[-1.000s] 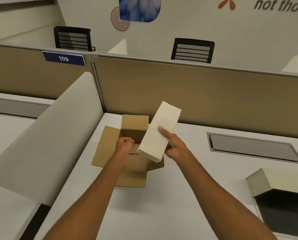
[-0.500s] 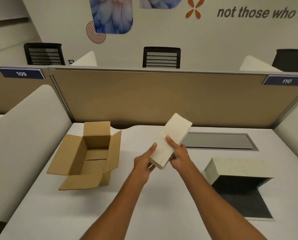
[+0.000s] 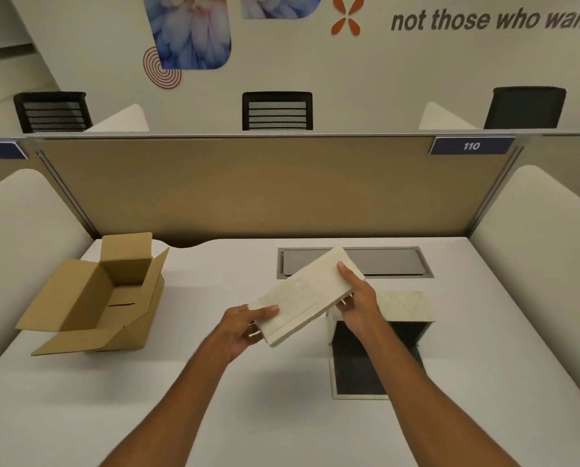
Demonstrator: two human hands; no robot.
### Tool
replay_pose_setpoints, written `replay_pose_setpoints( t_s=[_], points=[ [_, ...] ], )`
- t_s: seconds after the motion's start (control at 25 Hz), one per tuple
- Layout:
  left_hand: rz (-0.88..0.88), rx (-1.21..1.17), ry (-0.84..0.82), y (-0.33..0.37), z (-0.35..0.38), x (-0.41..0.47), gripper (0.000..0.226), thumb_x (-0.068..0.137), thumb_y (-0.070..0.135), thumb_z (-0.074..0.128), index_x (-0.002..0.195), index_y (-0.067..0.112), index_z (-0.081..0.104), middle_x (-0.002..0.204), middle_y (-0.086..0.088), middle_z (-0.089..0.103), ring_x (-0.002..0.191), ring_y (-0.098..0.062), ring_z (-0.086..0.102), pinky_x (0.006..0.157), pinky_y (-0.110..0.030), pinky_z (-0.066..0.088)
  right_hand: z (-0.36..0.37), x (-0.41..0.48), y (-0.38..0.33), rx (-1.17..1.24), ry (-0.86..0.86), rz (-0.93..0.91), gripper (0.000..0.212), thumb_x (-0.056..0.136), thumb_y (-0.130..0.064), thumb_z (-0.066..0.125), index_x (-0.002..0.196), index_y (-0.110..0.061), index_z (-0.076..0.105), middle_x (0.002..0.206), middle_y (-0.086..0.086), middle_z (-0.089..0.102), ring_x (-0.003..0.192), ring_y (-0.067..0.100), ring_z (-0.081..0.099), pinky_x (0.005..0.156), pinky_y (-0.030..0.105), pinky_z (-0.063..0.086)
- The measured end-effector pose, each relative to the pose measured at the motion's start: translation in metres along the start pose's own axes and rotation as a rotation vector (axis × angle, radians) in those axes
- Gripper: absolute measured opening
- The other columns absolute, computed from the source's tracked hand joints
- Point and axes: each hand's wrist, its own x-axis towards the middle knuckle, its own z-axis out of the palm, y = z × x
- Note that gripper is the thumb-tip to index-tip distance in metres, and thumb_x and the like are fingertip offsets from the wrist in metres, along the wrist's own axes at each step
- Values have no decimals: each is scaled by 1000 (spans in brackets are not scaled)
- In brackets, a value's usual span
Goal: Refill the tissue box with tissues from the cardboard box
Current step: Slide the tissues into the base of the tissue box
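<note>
While both hands grip tissues (image 3: 307,296), left hand (image 3: 238,326) at 7 o'clock end, right hand (image 3: 357,298) at 2 o'clock, stack tilts toward open tissue box (image 3: 406,306), likely for insertion.

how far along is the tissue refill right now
Done: the tissue stack is out of the cardboard box, which looks empty. In hand: the left hand and right hand hold the stack above the desk, beside the open tissue box. Left: put the stack into the box and close it.
</note>
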Motion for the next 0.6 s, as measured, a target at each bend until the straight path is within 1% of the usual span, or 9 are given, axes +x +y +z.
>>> replay_pose_setpoints(
  t_s=[0.08,0.12,0.24,0.32,0.36,0.48,0.52,0.56,0.6],
  points=[
    [-7,-33,31,-8,7,-3,44,52,5,86,93,4,70,85,-8,75,81,-23,66,71,-34,56,-31,-5,-11,-129,-83,53,45,66,-23,81,104,-8,64,107,14,67,105,29,61,91,44,53],
    [-9,-63,54,-11,11,-3,41,57,3,85,95,3,69,89,-10,73,82,-24,66,71,-35,55,-43,-6,-15,-199,-107,68,43,65,-24,82,101,-8,65,108,15,67,105,29,62,91,44,53],
    [-33,-73,79,-22,24,-2,34,63,2,82,94,2,69,92,-12,70,81,-24,64,67,-35,55,-71,-10,-20,-319,-99,79,34,71,-22,80,100,-11,65,111,15,68,109,31,62,98,48,50],
    [-57,-25,61,-31,32,-2,35,64,4,82,96,3,69,92,-11,70,80,-24,64,66,-34,54,-86,-13,-19,-350,-58,82,35,72,-22,80,102,-14,64,114,13,67,111,30,61,100,48,49],
    [-67,-4,51,-37,36,-2,40,64,5,82,101,2,69,95,-12,70,80,-24,64,67,-34,54,-93,-17,-18,-369,-39,84,38,72,-22,80,106,-15,62,116,13,66,111,29,60,100,47,49],
    [-97,36,26,-55,47,1,55,66,7,81,117,-2,63,113,-17,68,93,-30,64,75,-38,54,-115,-26,-13,-399,18,84,53,75,-20,78,122,-13,55,122,11,63,114,29,58,100,45,49],
    [-110,46,17,-61,51,3,58,67,8,82,121,-2,61,116,-18,67,97,-31,63,75,-38,54,-121,-29,-11,-406,46,83,55,76,-20,77,124,-13,53,123,12,62,114,30,57,100,46,49],
    [-124,59,6,-67,55,4,60,67,9,82,122,-1,59,116,-18,67,98,-31,63,73,-37,55,-128,-33,-9,-413,84,84,55,77,-21,77,125,-11,52,123,13,61,115,31,57,100,46,49],
    [-140,72,-4,-72,58,4,61,68,9,83,123,-1,58,111,-16,67,95,-30,63,70,-36,55,-135,-36,-7,-422,126,90,55,78,-22,76,125,-9,52,122,13,61,114,31,57,100,46,50]
  ],
)
